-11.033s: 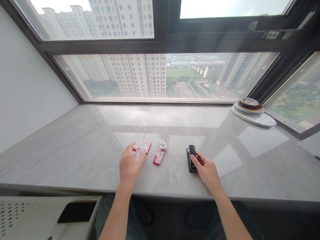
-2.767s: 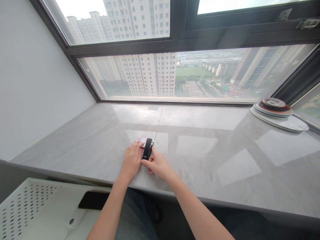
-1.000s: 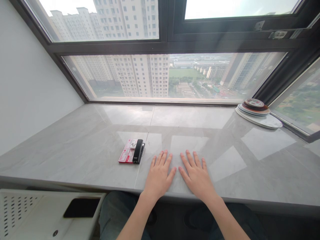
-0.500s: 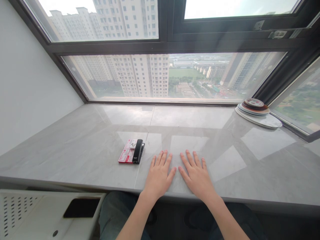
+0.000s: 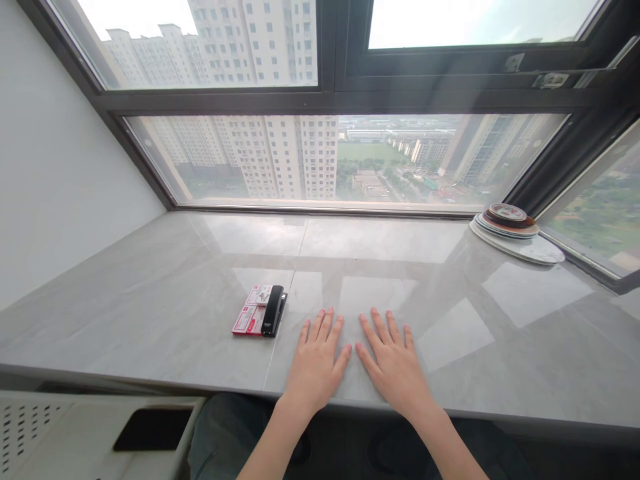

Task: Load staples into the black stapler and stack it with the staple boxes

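Observation:
Both hands lie palm down on the grey marble-look sill (image 5: 150, 293), near its front edge. My left hand (image 5: 316, 360) has its fingers spread and holds nothing. Beside it, my right hand (image 5: 395, 360) is also flat with fingers apart, the two thumbs close but not touching. A black stapler (image 5: 273, 311) rests to the left of my left hand. It lies against red-and-white small boxes (image 5: 248, 319), partly covering them.
At the back right corner sits a stack of round plates or coasters (image 5: 517, 233). Dark window frames (image 5: 320, 101) run along the back. Below left is a white perforated surface (image 5: 75, 433) with a dark rectangular object (image 5: 153, 429).
The view has tilted up slightly, so the sill and the things on it appear a little lower. Both hands remain flat in the same place on the sill.

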A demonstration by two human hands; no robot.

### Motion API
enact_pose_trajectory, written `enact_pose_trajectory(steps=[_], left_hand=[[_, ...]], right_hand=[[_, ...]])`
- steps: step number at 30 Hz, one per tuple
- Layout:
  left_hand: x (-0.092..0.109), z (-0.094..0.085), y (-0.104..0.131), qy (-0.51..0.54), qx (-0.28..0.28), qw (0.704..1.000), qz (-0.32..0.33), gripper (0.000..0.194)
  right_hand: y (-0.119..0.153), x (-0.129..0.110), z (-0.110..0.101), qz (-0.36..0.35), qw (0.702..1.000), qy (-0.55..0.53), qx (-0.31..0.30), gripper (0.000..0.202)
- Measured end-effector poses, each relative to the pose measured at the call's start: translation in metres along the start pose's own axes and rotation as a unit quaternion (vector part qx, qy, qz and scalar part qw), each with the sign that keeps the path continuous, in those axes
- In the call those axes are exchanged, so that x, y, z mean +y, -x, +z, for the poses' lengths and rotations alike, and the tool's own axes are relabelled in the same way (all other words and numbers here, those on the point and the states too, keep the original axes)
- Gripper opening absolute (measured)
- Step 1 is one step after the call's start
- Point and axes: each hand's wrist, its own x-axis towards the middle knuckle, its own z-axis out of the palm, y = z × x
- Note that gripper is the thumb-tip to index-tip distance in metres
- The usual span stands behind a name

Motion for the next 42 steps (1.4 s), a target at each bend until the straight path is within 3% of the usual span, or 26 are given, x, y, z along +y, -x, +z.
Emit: enact_pose_trajectory(steps=[42], left_hand=[[0.006,0.005,-0.006,-0.006,0.010,1.000,-0.007,0.055]], right_hand=[[-0.003,-0.010,-0.001,0.004,1.000,0.013,-0.003,0.066]])
